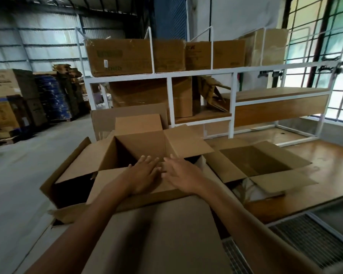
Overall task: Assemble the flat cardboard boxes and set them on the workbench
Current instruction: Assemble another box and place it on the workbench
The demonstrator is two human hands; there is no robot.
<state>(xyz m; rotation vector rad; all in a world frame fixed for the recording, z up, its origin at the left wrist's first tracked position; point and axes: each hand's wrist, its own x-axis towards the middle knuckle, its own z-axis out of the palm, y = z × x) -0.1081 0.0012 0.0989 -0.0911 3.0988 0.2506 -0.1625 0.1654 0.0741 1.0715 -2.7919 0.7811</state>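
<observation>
A large brown cardboard box (pixel 143 147) stands open in front of me, its far, left and right flaps spread outward. The near flap (pixel 115 186) lies folded over the opening. My left hand (pixel 143 175) and my right hand (pixel 178 175) rest flat on that flap, side by side, fingers spread and pointing away from me. Neither hand grips anything. To the right, a second assembled box (pixel 253 161) sits open on the wooden workbench (pixel 325 175), flaps splayed out.
A white metal shelf frame (pixel 232 107) at the back of the bench carries several closed cartons (pixel 135 56) and flat cardboard. Stacked cartons (pixel 6 99) line the far left of the concrete floor. A barred window (pixel 325 46) is at right. A metal grate (pixel 309 240) lies below the bench edge.
</observation>
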